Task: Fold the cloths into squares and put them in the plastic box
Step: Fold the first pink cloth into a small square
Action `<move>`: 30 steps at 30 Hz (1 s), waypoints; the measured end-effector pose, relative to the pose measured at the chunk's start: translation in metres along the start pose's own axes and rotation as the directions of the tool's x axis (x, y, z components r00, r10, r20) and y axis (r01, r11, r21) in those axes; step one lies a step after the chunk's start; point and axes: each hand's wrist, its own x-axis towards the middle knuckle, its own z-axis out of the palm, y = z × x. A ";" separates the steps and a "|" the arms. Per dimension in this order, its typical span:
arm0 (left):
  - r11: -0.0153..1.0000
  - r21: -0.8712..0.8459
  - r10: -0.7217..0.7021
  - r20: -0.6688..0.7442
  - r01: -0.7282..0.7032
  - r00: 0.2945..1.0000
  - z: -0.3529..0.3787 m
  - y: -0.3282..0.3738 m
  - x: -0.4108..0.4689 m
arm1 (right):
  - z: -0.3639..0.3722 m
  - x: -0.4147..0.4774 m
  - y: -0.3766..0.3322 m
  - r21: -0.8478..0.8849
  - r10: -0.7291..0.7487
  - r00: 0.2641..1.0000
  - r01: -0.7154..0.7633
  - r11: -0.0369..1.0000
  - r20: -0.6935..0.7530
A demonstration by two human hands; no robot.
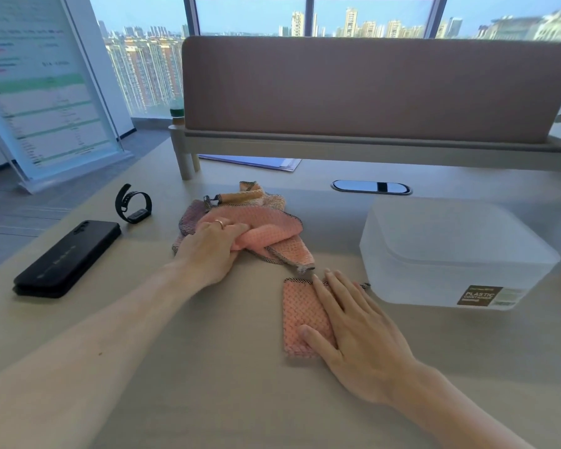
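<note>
Right hand [353,322] lies flat, fingers straight, pressing folded pink cloth [300,314] on worktop [208,358] just beside translucent plastic box [450,251]; left hand [209,246], fingers curled, grips crumpled pink cloth [268,223] farther back.

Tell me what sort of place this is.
Most likely an office workstation high in a tower: a padded desk divider, a cable port set into the tabletop, and a window looking out over city high-rises.

high-rise office: desk [208,367] with fabric divider panel [370,89] at its back edge, cable grommet [371,187] below it, tower blocks [143,72] through the window beyond.
</note>
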 end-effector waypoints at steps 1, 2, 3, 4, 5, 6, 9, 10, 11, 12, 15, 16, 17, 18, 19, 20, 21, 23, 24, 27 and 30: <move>0.999 0.016 -0.033 -0.018 0.034 0.999 0.001 -0.002 0.002 | 0.000 0.004 -0.001 -0.004 -0.002 1.000 0.002 1.000 0.000; 0.997 0.023 -0.070 -0.035 0.071 0.997 0.001 -0.006 0.002 | 0.000 0.009 -0.002 -0.004 0.000 1.000 0.000 1.000 -0.004; 0.994 0.029 -0.103 -0.048 0.105 0.993 0.001 -0.012 0.002 | 0.000 0.015 -0.003 0.000 0.003 1.000 -0.003 1.000 -0.009; 0.990 0.035 -0.132 -0.051 0.134 0.990 0.001 -0.017 0.002 | -0.001 0.021 -0.003 -0.002 0.005 1.000 -0.005 1.000 -0.011; 0.988 0.041 -0.149 -0.050 0.151 0.988 0.001 -0.024 0.001 | -0.001 0.029 -0.002 -0.013 0.007 1.000 -0.007 1.000 -0.011; 0.986 0.046 -0.159 -0.048 0.161 0.986 0.000 -0.030 0.000 | -0.002 0.037 -0.001 -0.030 0.010 1.000 -0.010 1.000 -0.012; 0.983 0.024 -0.182 -0.023 0.183 0.983 -0.001 -0.041 0.001 | -0.002 0.063 0.004 -0.090 0.033 0.999 -0.033 0.995 -0.007; 0.982 0.000 -0.189 -0.004 0.189 0.982 -0.002 -0.042 0.002 | -0.003 0.069 0.006 -0.121 0.041 0.999 -0.042 0.992 -0.010; 0.982 -0.037 -0.184 0.004 0.184 0.983 -0.002 -0.041 0.001 | -0.004 0.073 0.007 -0.153 0.047 0.999 -0.050 0.987 -0.021; 0.981 -0.087 -0.175 -0.006 0.174 0.985 -0.003 -0.041 0.000 | -0.006 0.075 0.008 -0.178 0.052 0.998 -0.058 0.982 -0.038; 0.973 -0.204 -0.143 -0.185 0.104 0.972 -0.005 -0.036 -0.012 | -0.012 0.069 0.003 -0.187 0.015 0.989 -0.043 0.981 -0.146; 0.979 -0.187 -0.121 -0.246 0.075 0.962 -0.003 -0.035 -0.017 | -0.012 0.064 -0.003 -0.163 -0.024 0.985 -0.004 0.987 -0.169; 0.990 -0.135 -0.078 -0.286 0.040 0.955 -0.001 -0.035 -0.022 | -0.010 0.058 -0.009 -0.135 -0.072 0.985 0.051 0.990 -0.159; 0.997 -0.073 -0.026 -0.311 0.004 0.950 0.001 -0.035 -0.025 | -0.005 0.054 -0.015 -0.110 -0.118 0.986 0.104 0.988 -0.119; 0.999 -0.044 0.013 -0.332 -0.030 0.943 0.003 -0.036 -0.026 | 0.001 0.053 -0.019 -0.088 -0.136 0.988 0.130 0.988 -0.067; 0.997 -0.061 0.022 -0.350 -0.047 0.936 0.003 -0.039 -0.026 | 0.005 0.054 -0.019 -0.071 -0.124 0.992 0.121 0.990 -0.030; 0.993 -0.105 0.008 -0.369 -0.050 0.929 0.000 -0.040 -0.024 | 0.008 0.058 -0.017 -0.063 -0.096 0.995 0.094 0.994 -0.018; 0.976 -0.202 -0.011 -0.412 -0.080 0.911 -0.007 -0.044 -0.018 | 0.007 0.069 -0.009 -0.069 -0.036 0.999 0.034 0.997 -0.026; 0.967 -0.237 -0.022 -0.434 -0.091 0.900 -0.011 -0.044 -0.015 | 0.005 0.074 -0.004 -0.076 -0.009 0.999 0.006 0.997 -0.031; 0.936 -0.344 -0.123 -0.518 -0.074 0.846 -0.035 -0.041 -0.006 | 0.003 0.080 0.002 -0.112 0.046 0.997 -0.052 0.992 -0.058; 0.901 -0.421 -0.198 -0.607 -0.101 0.770 -0.075 -0.028 -0.003 | -0.006 0.071 -0.004 -0.016 0.023 0.994 -0.024 1.000 -0.103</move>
